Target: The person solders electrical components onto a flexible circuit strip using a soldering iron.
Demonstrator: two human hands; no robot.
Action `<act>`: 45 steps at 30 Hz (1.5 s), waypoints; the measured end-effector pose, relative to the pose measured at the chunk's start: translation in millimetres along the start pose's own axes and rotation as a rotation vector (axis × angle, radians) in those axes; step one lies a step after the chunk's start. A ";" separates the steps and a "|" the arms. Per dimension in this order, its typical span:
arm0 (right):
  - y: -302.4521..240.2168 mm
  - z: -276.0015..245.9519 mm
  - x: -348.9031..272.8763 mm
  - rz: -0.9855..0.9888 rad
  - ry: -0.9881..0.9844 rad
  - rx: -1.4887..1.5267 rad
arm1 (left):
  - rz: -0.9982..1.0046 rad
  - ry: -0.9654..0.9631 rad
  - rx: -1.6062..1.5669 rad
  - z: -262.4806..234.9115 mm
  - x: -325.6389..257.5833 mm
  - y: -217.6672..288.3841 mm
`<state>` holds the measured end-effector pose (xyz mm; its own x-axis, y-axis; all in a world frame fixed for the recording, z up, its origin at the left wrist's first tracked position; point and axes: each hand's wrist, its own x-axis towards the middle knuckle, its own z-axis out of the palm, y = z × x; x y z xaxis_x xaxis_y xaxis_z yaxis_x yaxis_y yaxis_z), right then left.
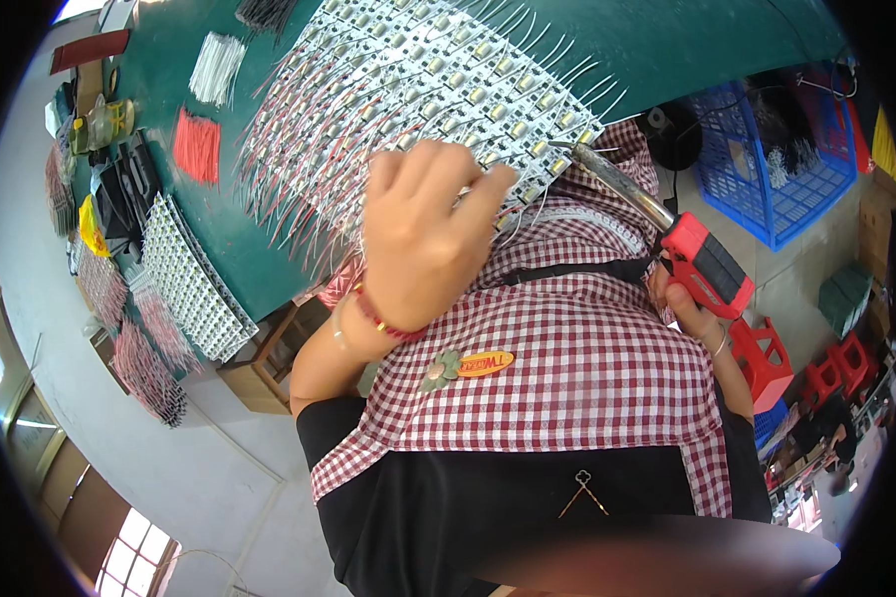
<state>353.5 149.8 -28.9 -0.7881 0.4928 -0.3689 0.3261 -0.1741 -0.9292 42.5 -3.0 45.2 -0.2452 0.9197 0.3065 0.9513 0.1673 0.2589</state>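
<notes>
A large white panel of small circuit boards (468, 72), set with rows of components, lies at the green table's near edge. Thin red and white wires stick out along its left side, pale ones along its upper right. My left hand (423, 224) rests over the panel's near part with curled fingers; whatever they pinch is hidden beneath them. In my right hand (679, 300) is a soldering iron (705, 265) with a red and black handle, gripped from below. Its metal barrel points up-left, and the tip touches or hovers just over the panel's right edge; I cannot tell which.
On the green table (667, 45) lie bundles of white wires (217, 68) and red wires (197, 146). More board panels (191, 279) and wired bunches lie at the left. A blue crate (772, 159) and red stools (764, 363) stand on the right.
</notes>
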 end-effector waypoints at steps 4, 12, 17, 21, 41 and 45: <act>-0.6 -6.9 3.3 -0.015 -0.086 -0.088 | 0.035 0.016 -0.158 35.4 -8.1 0.5; 1.3 -1.4 0.7 -0.023 -0.101 -0.217 | 0.044 0.040 -0.127 48.5 -13.3 5.3; -5.4 0.2 6.8 -0.103 -0.120 -0.292 | 0.041 0.017 -0.134 46.6 -10.1 6.3; -2.3 -1.2 1.8 -0.126 -0.101 -0.285 | 0.048 -0.008 -0.149 45.3 -9.1 5.6; 8.2 -13.1 0.5 -0.068 -0.127 -0.207 | 0.051 -0.035 -0.075 41.5 -8.3 5.9; 12.9 -9.9 -2.8 -0.026 -0.066 -0.077 | 0.028 -0.038 -0.033 40.3 -12.6 5.6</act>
<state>365.2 154.7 -39.6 -0.8286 0.4389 -0.3476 0.3420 -0.0948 -0.9349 58.4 0.7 5.9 -0.2108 0.9369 0.2787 0.9507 0.1303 0.2813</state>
